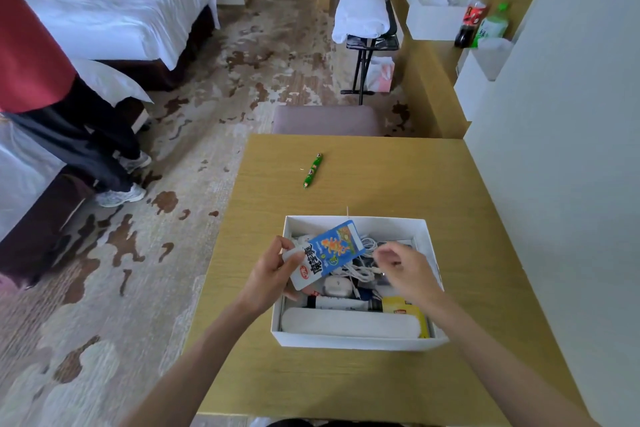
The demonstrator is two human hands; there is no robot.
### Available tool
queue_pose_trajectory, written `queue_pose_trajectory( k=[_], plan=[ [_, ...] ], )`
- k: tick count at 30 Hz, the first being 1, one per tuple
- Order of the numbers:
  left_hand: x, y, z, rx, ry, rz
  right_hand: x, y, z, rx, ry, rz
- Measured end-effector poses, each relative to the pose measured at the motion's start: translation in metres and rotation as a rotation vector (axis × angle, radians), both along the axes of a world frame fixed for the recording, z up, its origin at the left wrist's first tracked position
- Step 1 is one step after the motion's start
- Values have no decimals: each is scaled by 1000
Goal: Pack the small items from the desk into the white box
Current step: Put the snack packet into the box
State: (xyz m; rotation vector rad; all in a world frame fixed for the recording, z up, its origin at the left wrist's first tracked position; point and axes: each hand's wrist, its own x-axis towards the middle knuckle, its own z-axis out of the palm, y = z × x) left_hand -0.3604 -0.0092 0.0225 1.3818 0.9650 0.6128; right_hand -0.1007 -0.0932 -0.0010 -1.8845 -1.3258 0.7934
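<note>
Left hand [268,276] pinches a blue-and-white snack packet [329,253], slanting over the left half of the white cardboard box [346,341]; right hand [401,267] hovers alongside, loosely curled, empty.

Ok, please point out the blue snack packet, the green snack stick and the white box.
blue snack packet [335,247]: head view, its blue printed part.
green snack stick [313,170]: head view, middle of its wrapper.
white box [346,341]: head view, its near outer wall.

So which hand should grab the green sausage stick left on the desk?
Probably the right hand: it hovers over the white box and seems empty, while the left hand grips the blue snack packet. The green sausage stick lies beyond the box.
</note>
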Motion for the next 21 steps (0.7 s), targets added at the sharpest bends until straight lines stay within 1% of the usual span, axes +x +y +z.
queue_pose_trajectory(
  k=[2, 3, 4, 5, 6, 7, 8, 10, 11, 13, 14, 16, 18, 20, 21],
  plan=[
    [-1, 1, 0, -20, -8, -62, 5, -3, 15, -3, 252, -23],
    [0, 1, -1, -49, -15, -100, 6, -4, 19, -22, 342, -20],
    [1, 1, -2, -77, -15, -139, 6, -4, 22, -45, 386, -5],
    [2, -1, -4, -85, 5, -176, 5, -5, 23, -73, 387, 20],
    [4, -2, -6, -57, 56, -215, 3, -7, 22, -102, 365, 47],
    [5, -3, -9, 24, 147, -260, 0, -9, 21, -127, 327, 75],
    [6, -4, -11, 157, 269, -312, -1, -11, 18, -142, 287, 105],
    [6, -5, -13, 501, 496, -399, -2, -17, 13, -153, 212, 164],
    [6, -6, -14, 680, 549, -420, -2, -19, 11, -156, 179, 190],
    [6, -5, -19, 1010, 572, -459, -3, -23, 7, -177, 95, 250],
    [6, -5, -21, 1141, 586, -481, -6, -23, 4, -197, 37, 287],
    [7, -5, -19, 1286, 647, -543, -12, -22, 0, -242, -74, 379],
    [10, -3, -19, 1360, 698, -580, -16, -20, -2, -269, -194, 461],
    [11, 1, -21, 1339, 685, -576, -12, -17, 2, -251, -257, 472],
    [11, 4, -22, 1307, 670, -551, -9, -15, 4, -224, -246, 456]
  ],
)
